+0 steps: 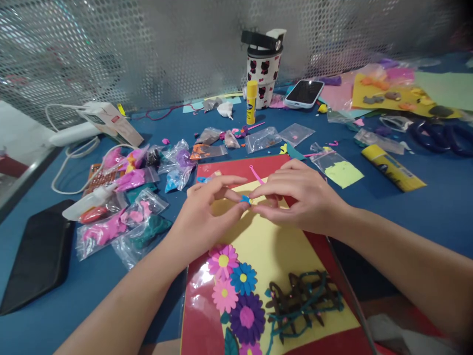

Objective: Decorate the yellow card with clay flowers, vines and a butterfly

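Observation:
My left hand (210, 212) pinches a small blue clay piece (245, 199) between thumb and index finger. My right hand (306, 197) meets it from the other side, thumb and fingertips closed on the piece's edge, where a bit of yellow shows. A thin pink plastic modelling tool (255, 175) sticks up from behind the right fingers; its lower end is hidden. Both hands are above a yellow sheet (284, 246) on a red board (229, 167). Clay flowers (244, 278) in pink, blue and purple lie along its left side, beside a brown clay fence (303, 305) with green vines.
Bags of coloured clay (107, 229) crowd the left, near a black phone-like slab (40, 251) and a white glue bottle (88, 202). Behind stand a glue stick (251, 103) and a tumbler (263, 71), with a phone (305, 93) alongside. A yellow tube (393, 167) and scissors (439, 135) lie right.

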A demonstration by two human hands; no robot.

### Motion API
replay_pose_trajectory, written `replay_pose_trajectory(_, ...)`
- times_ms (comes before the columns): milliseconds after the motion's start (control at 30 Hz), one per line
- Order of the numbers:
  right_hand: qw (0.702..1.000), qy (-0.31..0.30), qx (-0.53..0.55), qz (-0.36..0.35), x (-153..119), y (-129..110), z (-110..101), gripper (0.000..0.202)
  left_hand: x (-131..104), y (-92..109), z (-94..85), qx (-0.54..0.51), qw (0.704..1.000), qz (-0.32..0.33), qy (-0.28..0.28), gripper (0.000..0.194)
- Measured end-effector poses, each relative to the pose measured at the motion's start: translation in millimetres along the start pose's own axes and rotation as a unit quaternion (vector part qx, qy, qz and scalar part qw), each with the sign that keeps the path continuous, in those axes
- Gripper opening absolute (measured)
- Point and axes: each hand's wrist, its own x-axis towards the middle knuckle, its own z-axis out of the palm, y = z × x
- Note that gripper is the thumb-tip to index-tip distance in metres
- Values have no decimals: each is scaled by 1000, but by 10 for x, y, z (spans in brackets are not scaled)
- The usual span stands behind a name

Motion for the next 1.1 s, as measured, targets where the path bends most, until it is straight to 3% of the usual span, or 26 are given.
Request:
replay_pose_trajectory(167, 979, -53, 149, 126, -11, -16, 35, 18, 1, 21, 9, 16, 1000, 16, 7, 33)
replay_pose_trajectory(267, 946, -75, 241, 204, 7, -53, 52, 19, 0, 38, 5, 33, 999, 25, -2, 33)
replay_pose_trajectory(367, 901, -44, 337, 270, 48, -90, 43, 15, -5, 53, -14, 90, 993, 66, 29, 40)
replay_pose_trajectory(500, 840, -9, 428, 332, 72, -98, 21, 16, -48, 69, -56, 246, 946, 165, 130, 30)
replay_pose_trajectory(600, 815, -10, 467, 344, 50, -84, 27, 19, -94, 59, -79, 314, 909, 216, 170, 16)
replay_pose_trajectory(767, 797, -16, 489, 354, 13, -72, 58, 21, -128, 30, -79, 352, 887, 238, 182, 10)
replay_pose_trajectory(1100, 794, -49, 484, 365, 28, -103, 45, 20, -142, 82, -96, 364, 885, 229, 178, 11)
